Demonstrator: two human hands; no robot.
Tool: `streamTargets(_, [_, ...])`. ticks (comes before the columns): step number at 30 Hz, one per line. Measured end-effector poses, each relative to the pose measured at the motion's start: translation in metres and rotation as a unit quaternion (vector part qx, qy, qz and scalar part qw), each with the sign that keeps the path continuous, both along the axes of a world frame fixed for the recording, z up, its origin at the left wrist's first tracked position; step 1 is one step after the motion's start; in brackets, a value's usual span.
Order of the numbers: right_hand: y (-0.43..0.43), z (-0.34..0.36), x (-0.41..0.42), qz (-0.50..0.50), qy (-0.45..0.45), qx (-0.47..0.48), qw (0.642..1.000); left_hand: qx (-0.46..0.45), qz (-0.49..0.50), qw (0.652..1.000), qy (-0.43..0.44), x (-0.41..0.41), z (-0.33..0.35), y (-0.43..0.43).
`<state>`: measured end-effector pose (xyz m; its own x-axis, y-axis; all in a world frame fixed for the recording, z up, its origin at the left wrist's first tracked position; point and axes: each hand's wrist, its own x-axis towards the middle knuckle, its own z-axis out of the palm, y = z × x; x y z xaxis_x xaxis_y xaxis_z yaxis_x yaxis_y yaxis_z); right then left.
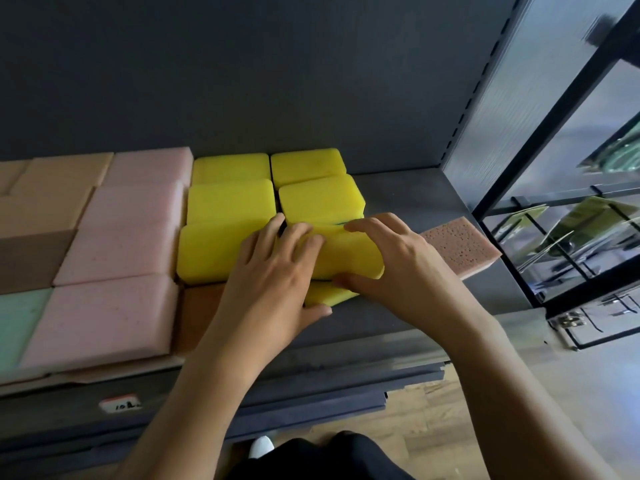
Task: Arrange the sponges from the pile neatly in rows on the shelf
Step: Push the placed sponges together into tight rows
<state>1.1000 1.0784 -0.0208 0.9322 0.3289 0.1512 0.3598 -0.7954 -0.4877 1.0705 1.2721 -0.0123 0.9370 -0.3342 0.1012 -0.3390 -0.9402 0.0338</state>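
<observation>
Yellow sponges lie in two rows on the dark grey shelf (408,192). The nearest one in the right row, a yellow sponge (346,252), sits on top of another yellow sponge (325,295). My right hand (398,268) grips the top sponge, fingers over its far edge and thumb at its near edge. My left hand (273,275) rests on its left side, fingers spread on top and thumb against the lower sponge. Further yellow sponges (228,202) fill the rows behind and to the left.
Pink sponges (128,237), tan ones (59,174), a brown one (31,258) and a green one (20,320) cover the shelf's left part. A loose pink porous sponge (460,245) lies right of my hands. An orange sponge (197,313) shows under my left wrist. A wire rack (571,237) stands at right.
</observation>
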Motion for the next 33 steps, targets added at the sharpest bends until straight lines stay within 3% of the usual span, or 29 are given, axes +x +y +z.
streamTargets(9, [-0.009, 0.007, 0.004, 0.046, 0.019, -0.008, 0.999, -0.025, -0.016, 1.000, -0.003, -0.002, 0.000, 0.008])
streamTargets(15, [-0.003, 0.014, -0.008, 0.052, -0.059, -0.114, 0.990, -0.066, -0.003, 0.998, -0.001, -0.006, 0.010, 0.029])
streamTargets(19, [0.013, 0.006, -0.008, 0.099, -0.024, -0.161, 0.982, -0.050, 0.034, 0.997, 0.045, -0.006, 0.014, 0.038])
streamTargets(33, [0.029, -0.003, -0.002, 0.023, -0.093, -0.055, 0.994, -0.083, 0.026, 0.995, 0.044, -0.005, 0.012, 0.045])
